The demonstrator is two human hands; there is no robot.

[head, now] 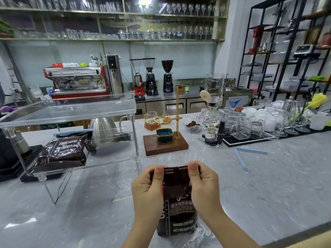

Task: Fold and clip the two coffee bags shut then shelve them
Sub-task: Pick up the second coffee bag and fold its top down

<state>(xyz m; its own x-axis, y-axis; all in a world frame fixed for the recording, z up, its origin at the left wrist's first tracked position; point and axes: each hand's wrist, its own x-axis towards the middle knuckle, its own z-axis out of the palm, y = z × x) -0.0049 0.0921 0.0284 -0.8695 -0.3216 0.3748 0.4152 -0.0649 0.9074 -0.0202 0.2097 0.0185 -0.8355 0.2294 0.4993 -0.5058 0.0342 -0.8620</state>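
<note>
A dark brown coffee bag [179,208] stands upright on the marble counter close to me. My left hand [147,192] and my right hand [204,190] both pinch its top edge, thumbs on the near side, with the top bent over. A second coffee bag [63,151] lies flat on the lower level of the clear acrylic shelf [75,111] at the left, with a light blue clip [73,132] across its folded top. Another light blue clip [246,156] lies open in a V on the counter to the right, apart from both hands.
A wooden pour-over stand [165,144] with a gold pole and a teal dish sits behind the bag. A steel kettle [103,129] stands behind the shelf. Glasses on a black mat [250,126] crowd the right. A black scale [16,158] sits at far left.
</note>
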